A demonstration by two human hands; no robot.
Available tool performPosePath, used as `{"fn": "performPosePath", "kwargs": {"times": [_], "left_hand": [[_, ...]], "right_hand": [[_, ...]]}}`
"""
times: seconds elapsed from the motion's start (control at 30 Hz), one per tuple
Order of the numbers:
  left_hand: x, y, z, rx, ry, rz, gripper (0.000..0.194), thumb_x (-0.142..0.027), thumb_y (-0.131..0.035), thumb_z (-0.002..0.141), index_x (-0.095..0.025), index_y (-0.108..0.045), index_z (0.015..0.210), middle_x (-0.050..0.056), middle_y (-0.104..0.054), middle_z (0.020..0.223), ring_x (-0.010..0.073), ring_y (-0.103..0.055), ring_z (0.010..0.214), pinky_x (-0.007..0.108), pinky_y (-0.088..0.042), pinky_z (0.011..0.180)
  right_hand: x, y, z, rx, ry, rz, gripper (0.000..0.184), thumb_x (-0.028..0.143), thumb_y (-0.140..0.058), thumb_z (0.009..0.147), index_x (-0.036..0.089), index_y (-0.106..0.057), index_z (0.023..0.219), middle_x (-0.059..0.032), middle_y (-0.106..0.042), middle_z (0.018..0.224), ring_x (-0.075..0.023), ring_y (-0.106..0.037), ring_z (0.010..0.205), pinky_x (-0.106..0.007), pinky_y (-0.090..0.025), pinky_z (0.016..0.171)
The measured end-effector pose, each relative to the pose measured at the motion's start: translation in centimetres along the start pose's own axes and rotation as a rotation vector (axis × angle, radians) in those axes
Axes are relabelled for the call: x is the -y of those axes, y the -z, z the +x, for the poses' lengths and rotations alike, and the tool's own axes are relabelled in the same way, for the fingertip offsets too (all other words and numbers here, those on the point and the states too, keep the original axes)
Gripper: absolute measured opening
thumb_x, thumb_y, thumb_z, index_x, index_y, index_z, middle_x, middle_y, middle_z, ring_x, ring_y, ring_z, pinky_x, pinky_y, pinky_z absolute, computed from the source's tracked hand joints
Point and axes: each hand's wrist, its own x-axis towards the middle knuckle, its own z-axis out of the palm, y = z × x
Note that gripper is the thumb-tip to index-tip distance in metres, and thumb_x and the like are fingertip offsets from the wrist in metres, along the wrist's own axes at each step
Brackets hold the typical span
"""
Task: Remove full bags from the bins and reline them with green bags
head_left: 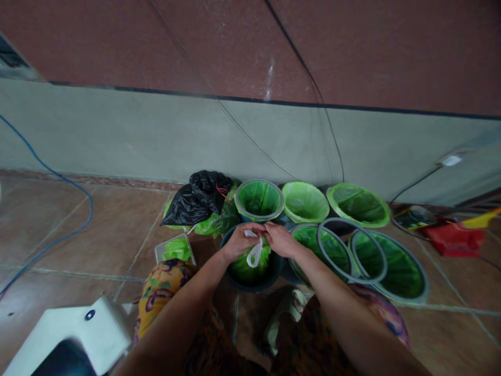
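Both hands are together over a dark round bin [229, 279] on the tiled floor [105, 224]. The bin holds a green bag [245, 270], gathered upward beneath the fingers. Left hand [243, 241]: fingers drawn in and pinched on a white tie [255, 256] at the bag's top; a loop of the tie hangs down in front of the green plastic. Right hand [277, 239]: fingers bent inward, tips meeting those of the left hand at the same spot; the fingertips overlap, so I cannot tell what exactly the right has hold of.

Surroundings: directly behind the bin stands a grey-rimmed bin [259, 215] with a green liner; to its right, along the wall [156, 130], are two more bins with light green liners [305, 203]. Nearer, right of the hands, stand further lined bins with grey rims [425, 287]. Two loose grey rings [319, 243] lie across these (the rings overlap the rims, so the outlines are hard to separate).

Left of the bins: a black bag [199, 196] with a red tie [222, 192], resting against green plastic [217, 223]. Just in front of it is a small white container [158, 254] with light green material [176, 249] inside. Far right: a red object [454, 236] with a yellow part [483, 218]. Far left: a blue cable [91, 209] curves over the floor.
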Motion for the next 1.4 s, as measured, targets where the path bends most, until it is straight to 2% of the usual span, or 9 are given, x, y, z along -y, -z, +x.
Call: {"fn": "performPosePath", "kwargs": {"times": [0.1, 0.23, 0.47, 0.63, 0.8, 0.97, 1.07, 1.17, 1.4], "left_hand": [[0.4, -0.1, 0.3, -0.065, -0.036, 0.082, 0.029, -0.024, -0.076, 0.059, -0.014, -0.070, 0.085, 0.001, -0.062, 0.072, 0.0104, -0.054, 0.065, 0.022, -0.042, 0.063], [1.1, 0.1, 0.8, -0.162, -0.051, 0.143, 0.022, -0.018, -0.068, 0.061, -0.015, -0.068, 0.082, -0.002, -0.061, 0.070, 0.0094, -0.054, 0.060, 0.022, -0.042, 0.060], [0.8, 0.3, 0.5, -0.203, -0.063, 0.161, 0.022, -0.015, -0.067, 0.060, -0.015, -0.068, 0.083, -0.003, -0.060, 0.070, 0.0079, -0.052, 0.059, 0.021, -0.041, 0.059], [0.5, 0.3, 0.2, -0.082, 0.004, 0.009, 0.031, -0.024, -0.079, 0.059, -0.013, -0.069, 0.086, 0.000, -0.063, 0.071, 0.0100, -0.056, 0.062, 0.022, -0.043, 0.062], [0.8, 0.6, 0.5, -0.091, 0.003, -0.003, 0.038, -0.032, -0.087, 0.053, -0.012, -0.068, 0.079, 0.001, -0.066, 0.071, 0.0105, -0.057, 0.063, 0.022, -0.044, 0.064], [1.4, 0.9, 0.9, -0.128, -0.023, 0.043, 0.036, -0.031, -0.086, 0.054, -0.013, -0.067, 0.078, 0.001, -0.066, 0.072, 0.0097, -0.056, 0.061, 0.021, -0.043, 0.059], [1.6, 1.0, 1.1, -0.131, -0.024, 0.065, 0.033, -0.029, -0.083, 0.055, -0.013, -0.066, 0.078, 0.000, -0.065, 0.070, 0.0096, -0.055, 0.059, 0.021, -0.042, 0.057], [1.7, 1.1, 1.2, -0.161, -0.009, 0.142, 0.028, -0.026, -0.080, 0.056, -0.013, -0.066, 0.076, -0.001, -0.063, 0.066, 0.0091, -0.054, 0.057, 0.021, -0.041, 0.056], [1.9, 1.9, 1.3, -0.190, -0.021, 0.507, 0.008, -0.018, -0.071, 0.064, -0.014, -0.067, 0.069, -0.003, -0.061, 0.062, 0.0083, -0.051, 0.056, 0.019, -0.039, 0.055]], "right_hand": [[-0.3, -0.1, 0.1, -0.030, -0.021, 0.069, 0.018, 0.017, -0.044, 0.090, 0.014, -0.062, 0.087, -0.0056, -0.064, 0.086, -0.0149, -0.057, 0.081, -0.026, -0.042, 0.077], [-0.8, -0.8, 0.2, 0.102, -0.085, 0.396, 0.027, 0.030, -0.044, 0.093, 0.015, -0.062, 0.079, 0.0011, -0.059, 0.068, -0.0120, -0.053, 0.065, -0.023, -0.041, 0.063], [-1.1, -1.1, 0.2, 0.144, -0.168, 0.714, 0.025, 0.038, -0.058, 0.084, 0.014, -0.066, 0.085, -0.0003, -0.064, 0.077, -0.0112, -0.056, 0.068, -0.022, -0.043, 0.062], [-0.9, 0.1, 0.0, 0.164, -0.032, 0.423, 0.019, 0.028, -0.054, 0.087, 0.015, -0.065, 0.080, 0.0010, -0.061, 0.070, -0.0114, -0.052, 0.066, -0.023, -0.040, 0.065], [-0.2, 0.3, -0.3, 0.038, 0.079, 0.036, 0.018, 0.017, -0.049, 0.090, 0.014, -0.067, 0.090, -0.0083, -0.066, 0.093, -0.0161, -0.059, 0.086, -0.028, -0.040, 0.081], [-0.9, -1.2, 0.0, 0.087, 0.048, 0.283, 0.022, 0.023, -0.048, 0.092, 0.014, -0.066, 0.102, -0.0059, -0.070, 0.095, -0.0167, -0.062, 0.086, -0.027, -0.043, 0.077], [-1.2, -1.4, 0.2, 0.124, 0.000, 0.327, 0.022, 0.025, -0.049, 0.091, 0.014, -0.067, 0.094, -0.0036, -0.069, 0.084, -0.0156, -0.061, 0.075, -0.025, -0.042, 0.068], [-0.5, -0.7, 0.0, 0.079, -0.042, 0.158, 0.018, 0.021, -0.051, 0.089, 0.014, -0.067, 0.091, -0.0044, -0.069, 0.085, -0.0154, -0.061, 0.076, -0.025, -0.042, 0.070], [1.7, 0.0, -0.7, 0.057, -0.057, -0.381, 0.022, 0.021, -0.046, 0.092, 0.014, -0.066, 0.097, -0.0126, -0.066, 0.102, -0.0228, -0.061, 0.102, -0.030, -0.043, 0.087]]}}
